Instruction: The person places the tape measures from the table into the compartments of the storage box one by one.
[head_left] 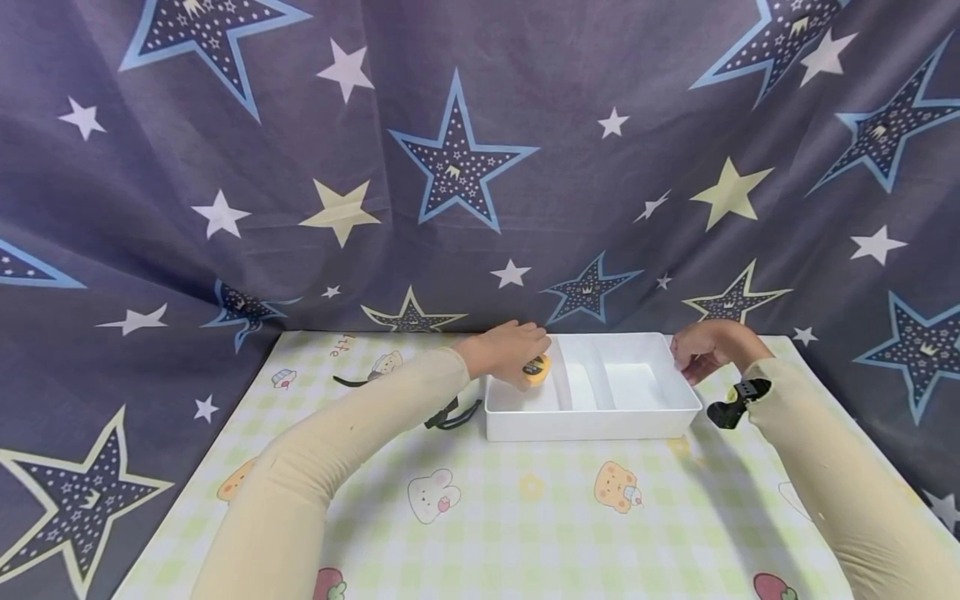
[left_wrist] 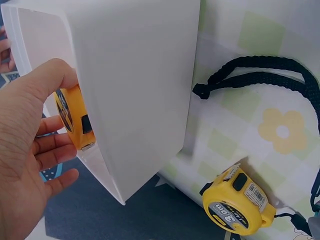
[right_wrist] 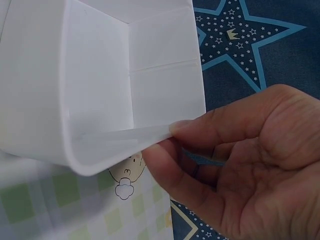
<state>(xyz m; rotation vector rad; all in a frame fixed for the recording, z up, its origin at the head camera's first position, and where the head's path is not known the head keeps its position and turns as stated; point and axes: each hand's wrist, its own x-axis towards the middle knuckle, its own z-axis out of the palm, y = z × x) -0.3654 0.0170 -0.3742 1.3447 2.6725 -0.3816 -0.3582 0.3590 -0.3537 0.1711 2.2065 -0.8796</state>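
Note:
A white box (head_left: 592, 425) with dividers inside stands near the back of the table. At its left compartment, my left hand (head_left: 506, 354) holds a yellow tape measure (head_left: 537, 369) between thumb and fingers. The left wrist view shows this tape measure (left_wrist: 75, 116) just inside the box's wall (left_wrist: 135, 90). On the opposite side, my right hand (head_left: 705, 346) grips the box's right wall; in the right wrist view its thumb and fingers (right_wrist: 172, 165) pinch the rim. A second yellow tape measure (left_wrist: 237, 202) lies on the table outside the box, hidden behind the left arm in the head view.
A black cord (left_wrist: 265, 62) loops over the table left of the box. The tablecloth (head_left: 525, 517) is green and white checked with cartoon prints. A dark curtain with stars (head_left: 457, 167) hangs right behind the table's back edge.

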